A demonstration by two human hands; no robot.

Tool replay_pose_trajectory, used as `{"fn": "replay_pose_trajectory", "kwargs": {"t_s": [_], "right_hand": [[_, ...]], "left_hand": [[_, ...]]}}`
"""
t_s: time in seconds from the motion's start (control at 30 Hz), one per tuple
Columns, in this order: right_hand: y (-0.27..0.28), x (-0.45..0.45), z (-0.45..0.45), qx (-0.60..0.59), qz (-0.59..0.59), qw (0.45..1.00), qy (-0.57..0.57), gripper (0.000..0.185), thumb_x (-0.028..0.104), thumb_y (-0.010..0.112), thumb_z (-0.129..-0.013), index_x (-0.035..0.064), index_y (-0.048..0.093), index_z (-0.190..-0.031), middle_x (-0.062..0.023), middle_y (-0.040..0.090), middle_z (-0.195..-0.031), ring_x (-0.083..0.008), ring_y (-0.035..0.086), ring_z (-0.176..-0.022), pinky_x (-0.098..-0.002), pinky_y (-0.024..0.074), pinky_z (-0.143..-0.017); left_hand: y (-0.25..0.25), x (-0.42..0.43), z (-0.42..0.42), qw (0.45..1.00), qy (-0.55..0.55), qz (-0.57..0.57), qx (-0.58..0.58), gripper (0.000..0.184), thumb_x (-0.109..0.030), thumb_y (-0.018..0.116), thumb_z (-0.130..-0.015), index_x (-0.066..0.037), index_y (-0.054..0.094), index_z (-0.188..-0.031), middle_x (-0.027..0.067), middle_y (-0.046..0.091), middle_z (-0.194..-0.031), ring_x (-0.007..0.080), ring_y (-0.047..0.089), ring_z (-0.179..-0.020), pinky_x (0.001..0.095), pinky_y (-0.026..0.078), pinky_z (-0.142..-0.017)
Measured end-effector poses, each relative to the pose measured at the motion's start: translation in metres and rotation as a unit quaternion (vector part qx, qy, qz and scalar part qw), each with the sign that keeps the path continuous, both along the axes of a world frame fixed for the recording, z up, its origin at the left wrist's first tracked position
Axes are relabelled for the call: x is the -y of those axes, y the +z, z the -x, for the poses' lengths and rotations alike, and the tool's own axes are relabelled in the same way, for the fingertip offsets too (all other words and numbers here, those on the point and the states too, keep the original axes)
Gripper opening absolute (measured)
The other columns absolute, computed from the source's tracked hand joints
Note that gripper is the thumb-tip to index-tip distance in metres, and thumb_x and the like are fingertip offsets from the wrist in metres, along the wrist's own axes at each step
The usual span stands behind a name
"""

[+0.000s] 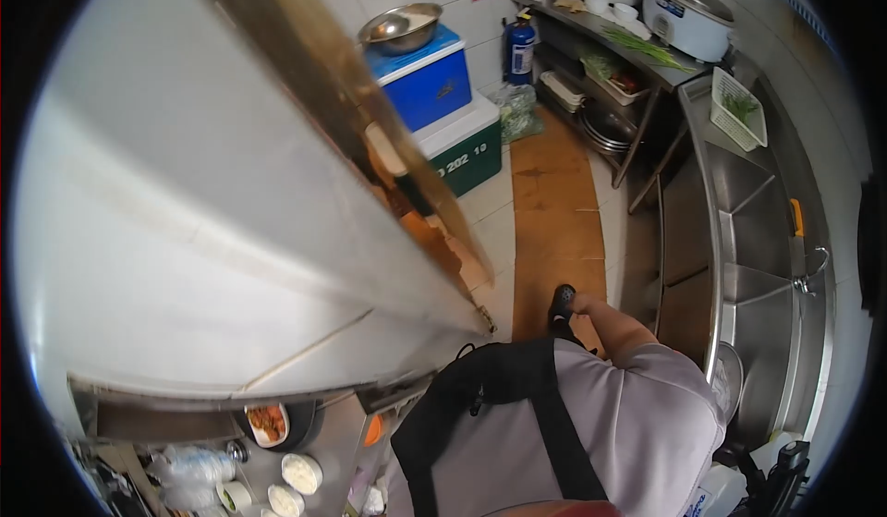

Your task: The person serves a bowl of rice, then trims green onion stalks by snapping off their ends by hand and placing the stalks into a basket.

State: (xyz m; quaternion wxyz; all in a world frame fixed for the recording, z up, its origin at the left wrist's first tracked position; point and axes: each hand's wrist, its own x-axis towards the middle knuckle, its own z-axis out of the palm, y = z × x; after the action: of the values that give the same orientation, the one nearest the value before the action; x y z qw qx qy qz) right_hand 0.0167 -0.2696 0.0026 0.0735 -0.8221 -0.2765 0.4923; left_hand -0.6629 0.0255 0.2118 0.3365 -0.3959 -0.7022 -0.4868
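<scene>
Neither my left hand nor my right hand can be made out. At the bottom, a torso in a grey shirt (637, 425) with wide black straps (573, 434) fills the view; I cannot tell whether it is my own body. A bare arm (619, 321) bends forward from its shoulder, and the hand at its end is hidden. Just beyond that arm is a black shoe (561, 300) on a brown floor strip (554, 194). On the left, close to the camera, stands a large white panel (185, 194) with a worn brown edge (323, 83).
A metal bowl (402, 32) tops a blue cooler (430, 92), stacked on a green cooler (471, 161). Right of a fire extinguisher (521, 50), a steel shelf table (564, 23) carries rice cookers (686, 18). Steel sinks (753, 203) line the right; white bowls (300, 473) sit lower left.
</scene>
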Motion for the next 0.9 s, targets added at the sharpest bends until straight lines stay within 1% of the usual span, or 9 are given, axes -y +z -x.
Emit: {"fn": "replay_pose_trajectory", "kwargs": {"t_s": [0.03, 0.17, 0.23, 0.3, 0.43, 0.57, 0.73, 0.8, 0.9], "right_hand": [[-0.038, -0.002, -0.017, -0.039, 0.005, 0.997, -0.066, 0.036, 0.032, 0.051, -0.084, -0.001, 0.064, -0.086, -0.0136, 0.064, -0.07, -0.0214, 0.062, -0.057, -0.0331, 0.0509, -0.051], [-0.098, -0.022, -0.087, -0.056, 0.025, 0.984, 0.167, 0.038, 0.035, 0.052, -0.081, 0.0008, 0.065, -0.091, -0.0149, 0.065, -0.079, -0.0264, 0.064, -0.07, -0.0377, 0.0514, -0.063], [-0.131, -0.019, -0.129, 0.139, -0.099, 0.959, 0.227, 0.038, 0.035, 0.051, -0.081, 0.002, 0.065, -0.094, -0.0173, 0.065, -0.088, -0.0315, 0.062, -0.087, -0.0397, 0.048, -0.076], [0.018, -0.038, -0.134, 0.096, -0.049, 0.985, 0.133, 0.045, 0.041, 0.05, -0.083, 0.0019, 0.062, -0.102, -0.0199, 0.062, -0.098, -0.0346, 0.057, -0.097, -0.0397, 0.044, -0.084], [0.068, -0.068, -0.232, 0.038, -0.146, 0.988, 0.02, 0.054, 0.051, 0.04, -0.087, 0.007, 0.06, -0.111, -0.0205, 0.054, -0.116, -0.0351, 0.048, -0.111, -0.0398, 0.039, -0.092], [0.109, -0.107, -0.296, 0.085, -0.231, 0.969, -0.026, 0.055, 0.052, 0.039, -0.088, 0.0054, 0.059, -0.11, -0.0211, 0.049, -0.121, -0.0353, 0.044, -0.114, -0.0399, 0.0358, -0.095], [0.155, -0.117, -0.37, 0.065, -0.314, 0.945, -0.065, 0.053, 0.049, 0.042, -0.088, 0.0035, 0.059, -0.109, -0.0208, 0.051, -0.114, -0.0348, 0.048, -0.107, -0.04, 0.0367, -0.093], [0.163, -0.111, -0.413, 0.097, -0.353, 0.924, -0.107, 0.052, 0.047, 0.044, -0.088, 0.0016, 0.059, -0.109, -0.021, 0.051, -0.112, -0.0347, 0.049, -0.105, -0.0392, 0.0376, -0.091], [0.194, -0.118, -0.477, 0.234, -0.43, 0.859, -0.149, 0.051, 0.043, 0.041, -0.091, 0.0002, 0.053, -0.116, -0.0211, 0.049, -0.118, -0.0354, 0.047, -0.11, -0.0386, 0.0369, -0.093]], "left_hand": [[-0.011, 0.004, -0.052, 0.996, -0.076, 0.041, -0.004, 0.11, -0.069, 0.064, -0.053, 0.001, 0.027, -0.13, 0.0301, 0.043, -0.119, 0.041, 0.047, -0.107, 0.0441, 0.041, -0.088], [-0.07, 0.017, -0.257, 0.883, -0.373, 0.279, 0.056, 0.104, -0.067, 0.061, -0.058, 0.002, 0.03, -0.128, 0.0294, 0.043, -0.12, 0.0401, 0.047, -0.109, 0.0427, 0.039, -0.09], [-0.099, 0.023, -0.348, 0.777, -0.461, 0.417, 0.1, 0.1, -0.066, 0.059, -0.061, 0.003, 0.031, -0.128, 0.029, 0.043, -0.12, 0.0396, 0.047, -0.109, 0.0421, 0.038, -0.091], [-0.131, 0.028, -0.422, 0.657, -0.513, 0.542, 0.108, 0.098, -0.066, 0.057, -0.063, 0.004, 0.032, -0.127, 0.0286, 0.044, -0.121, 0.0392, 0.047, -0.11, 0.0414, 0.037, -0.092], [-0.186, 0.032, -0.548, 0.449, -0.55, 0.7, 0.081, 0.092, -0.064, 0.054, -0.069, 0.005, 0.035, -0.126, 0.0279, 0.044, -0.122, 0.0383, 0.046, -0.111, 0.04, 0.036, -0.094], [-0.215, 0.023, -0.656, 0.342, -0.571, 0.742, 0.076, 0.087, -0.063, 0.051, -0.074, 0.006, 0.038, -0.125, 0.0271, 0.044, -0.123, 0.0374, 0.046, -0.112, 0.0387, 0.034, -0.096], [-0.258, -0.027, -0.804, 0.168, -0.602, 0.706, 0.333, 0.082, -0.061, 0.048, -0.08, 0.008, 0.042, -0.124, 0.0262, 0.045, -0.125, 0.0362, 0.045, -0.114, 0.037, 0.033, -0.099], [-0.151, -0.023, -0.891, 0.338, -0.694, 0.636, 0.029, 0.065, -0.049, 0.037, -0.09, 0.009, 0.05, -0.115, 0.0231, 0.051, -0.121, 0.0305, 0.045, -0.117, 0.0343, 0.032, -0.099], [-0.082, -0.028, -1.039, 0.23, -0.743, 0.622, 0.086, 0.065, -0.05, 0.032, -0.092, 0.007, 0.05, -0.118, 0.0237, 0.05, -0.122, 0.0279, 0.043, -0.12, 0.0335, 0.03, -0.1]]}}
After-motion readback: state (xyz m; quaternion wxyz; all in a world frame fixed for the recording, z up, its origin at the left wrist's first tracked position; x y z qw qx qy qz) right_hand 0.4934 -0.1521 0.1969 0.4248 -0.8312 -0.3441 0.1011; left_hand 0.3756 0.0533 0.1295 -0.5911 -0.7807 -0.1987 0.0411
